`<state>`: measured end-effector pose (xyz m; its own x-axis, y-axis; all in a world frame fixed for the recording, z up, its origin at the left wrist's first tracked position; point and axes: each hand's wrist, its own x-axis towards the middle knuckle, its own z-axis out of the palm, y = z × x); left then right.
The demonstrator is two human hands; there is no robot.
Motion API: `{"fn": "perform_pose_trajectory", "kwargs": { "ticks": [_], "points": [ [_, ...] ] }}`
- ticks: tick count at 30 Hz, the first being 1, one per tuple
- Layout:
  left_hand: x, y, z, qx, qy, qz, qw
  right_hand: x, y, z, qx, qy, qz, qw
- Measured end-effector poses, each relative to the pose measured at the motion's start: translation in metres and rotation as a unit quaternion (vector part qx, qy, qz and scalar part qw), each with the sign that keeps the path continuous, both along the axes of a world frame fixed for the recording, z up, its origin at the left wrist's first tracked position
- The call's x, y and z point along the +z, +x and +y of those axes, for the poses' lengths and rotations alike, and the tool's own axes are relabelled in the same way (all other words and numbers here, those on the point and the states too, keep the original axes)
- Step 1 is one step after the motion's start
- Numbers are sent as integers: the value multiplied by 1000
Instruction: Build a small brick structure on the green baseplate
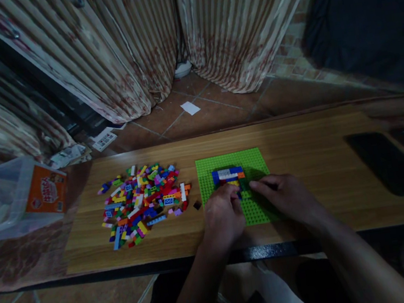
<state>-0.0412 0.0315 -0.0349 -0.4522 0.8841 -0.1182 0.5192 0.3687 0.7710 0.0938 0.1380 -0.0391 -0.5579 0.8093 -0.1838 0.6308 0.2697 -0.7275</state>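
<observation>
A green baseplate [252, 160] lies on the wooden table, with a low build of toy bricks [230, 173] on it in blue, grey, orange, yellow and red. My left hand [223, 214] is bent over the near side of this build, fingers closed and pressed down at its yellow bricks. It hides the build's near left part, and whatever its fingertips grip is hidden. To the right, my right hand [286, 193] has thumb and forefinger together close to a dark green brick [244, 184] at the build's right edge. I cannot make out anything between those fingertips.
Left of the baseplate spreads a pile of loose bricks [141, 201], with a small dark brick [197, 205] apart from it. A clear plastic tub [0, 197] stands past the table's left end. A black flat object [391, 161] lies at the right. Curtains [125, 46] hang behind.
</observation>
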Motion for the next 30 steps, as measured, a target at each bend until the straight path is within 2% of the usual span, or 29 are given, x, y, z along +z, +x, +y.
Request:
{"fn": "perform_pose_trajectory", "kwargs": {
  "ticks": [9, 15, 19, 30],
  "points": [
    [-4, 5, -1, -10, 8, 52, 999, -1, -7, -5, -3, 31, -33, 999],
    [-3, 6, -1, -16, 17, 58, 998, 0, -9, -5, -14, 11, -51, 999],
    [-3, 7, -2, -20, 13, 67, 998, 0, -9, -4, 1, 23, -43, 999],
    [-3, 8, -3, -18, 21, 45, 999, -20, 2, 7, 38, 49, -49, 997]
  ]
}}
